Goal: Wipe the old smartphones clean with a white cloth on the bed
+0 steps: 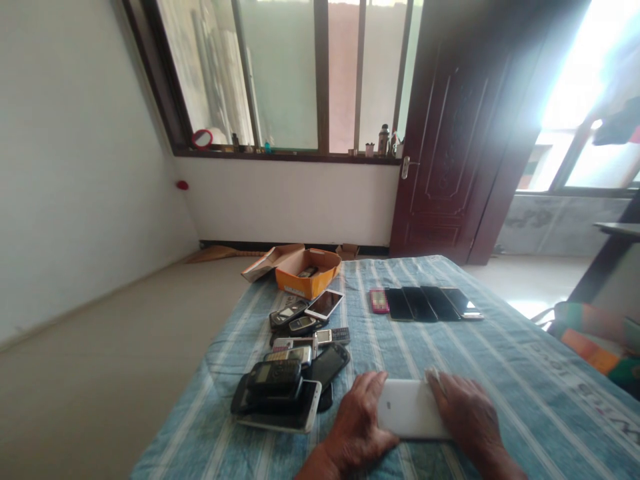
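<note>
Nearest, my left hand [357, 420] is closed on the left end of a white phone [410, 413], thumb along its near edge. My right hand [470, 413] curves over the right end; whether it grips or merely bears on it, I cannot tell (something pale shows at the fingertips, too blurred to name). The phone lies pale back upward, low over the counter [530, 390]; contact beneath is hidden.

I judge the step in hand to be the handling of this single phone between both hands. Any lift or slide from here would seem to call for a firm hold at both ends, kept level.

To the left, just beside my left hand, a loose pile of phones [275, 377] overlaps untidily and comes near the left edge of the counter; a knock that way could, in my view, send some over. Room for moving is better to the right and straight ahead, where striped cloth shows.

Farther on, to the right, a row of dark phones [425, 303] lies side by side, a pink-edged item [379, 301] at its left end. Far left, an orange box [300, 283] stands open near the far edge, something dark inside.
</note>
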A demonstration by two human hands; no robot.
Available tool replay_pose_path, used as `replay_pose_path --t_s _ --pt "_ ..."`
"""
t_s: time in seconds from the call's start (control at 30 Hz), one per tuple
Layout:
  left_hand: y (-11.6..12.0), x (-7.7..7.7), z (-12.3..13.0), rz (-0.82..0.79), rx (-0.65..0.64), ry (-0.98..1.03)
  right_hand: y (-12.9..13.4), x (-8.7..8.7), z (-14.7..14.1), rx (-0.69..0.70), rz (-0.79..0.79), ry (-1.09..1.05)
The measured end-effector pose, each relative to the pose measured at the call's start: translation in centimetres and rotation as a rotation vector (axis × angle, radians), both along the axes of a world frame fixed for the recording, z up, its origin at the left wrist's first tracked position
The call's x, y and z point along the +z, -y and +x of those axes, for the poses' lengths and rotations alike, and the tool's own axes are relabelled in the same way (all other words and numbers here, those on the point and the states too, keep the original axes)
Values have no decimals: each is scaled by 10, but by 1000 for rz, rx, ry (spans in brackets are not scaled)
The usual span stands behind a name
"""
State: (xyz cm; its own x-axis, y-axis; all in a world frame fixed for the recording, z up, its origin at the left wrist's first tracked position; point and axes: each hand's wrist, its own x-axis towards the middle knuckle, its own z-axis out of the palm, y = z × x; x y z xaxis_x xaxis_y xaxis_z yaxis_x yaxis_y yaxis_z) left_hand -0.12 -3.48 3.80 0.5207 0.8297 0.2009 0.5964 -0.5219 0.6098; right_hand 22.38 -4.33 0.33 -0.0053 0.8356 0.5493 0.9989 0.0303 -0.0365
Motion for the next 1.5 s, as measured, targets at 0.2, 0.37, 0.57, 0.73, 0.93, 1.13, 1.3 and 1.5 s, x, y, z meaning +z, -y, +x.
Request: replay_pose_path --t_s 0.2,0.37,0.57,0.73,0.93,1.13,1.3,1.5 --pt "-1 -4 -2 18 2 -3 1 -1 -4 -39 -59 -33" --pt "-2 -8 -3 23 10 -18 1 1 -5 -39 -81 -52" --pt "-4 -9 -4 57 44 -22 4 4 -8 -99 -116 -118" --pt "-5 -13 -4 76 79 -31 3 -1 -7 -95 -137 -125" --pt "-5 -14 -4 94 105 -33 3 -2 -7 -91 -135 -118" --pt "-7 -16 -3 121 120 -25 5 4 -11 -53 -157 -78" --pt "-7 -16 -4 113 126 -27 7 8 -7 -40 -199 -95" --pt "-6 -9 -2 129 142 -34 9 9 -5 -54 -242 -77"
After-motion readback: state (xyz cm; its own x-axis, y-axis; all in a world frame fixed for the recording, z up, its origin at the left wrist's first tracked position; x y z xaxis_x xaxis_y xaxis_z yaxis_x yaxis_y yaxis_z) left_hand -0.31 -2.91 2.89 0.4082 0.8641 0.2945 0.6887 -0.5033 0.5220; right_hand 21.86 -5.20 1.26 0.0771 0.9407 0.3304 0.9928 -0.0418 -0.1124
